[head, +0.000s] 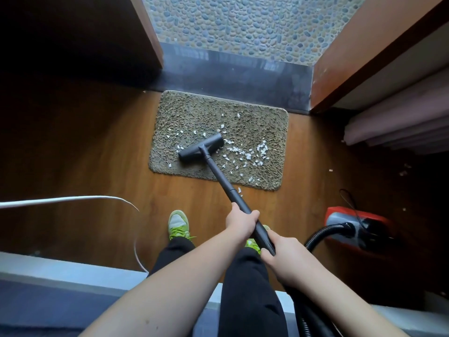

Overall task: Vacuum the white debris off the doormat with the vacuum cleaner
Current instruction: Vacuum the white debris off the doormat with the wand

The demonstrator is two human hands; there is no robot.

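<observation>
Both hands grip the black wand point(220, 175) of the vacuum cleaner: the left hand point(241, 221) wraps it further down, the right hand point(283, 252) closes round it nearer the hose point(323, 233). The nozzle point(201, 148) rests on the doormat point(194, 110), left of its middle. White debris point(247, 155) lies thickest just right of the nozzle, with a few scraps to its left and beyond it. The far part of the mat looks clean, so most of the job seems left. A few bits also lie on the wooden floor point(85, 154) beside the wand. The red vacuum body point(340, 216) sits to the right.
</observation>
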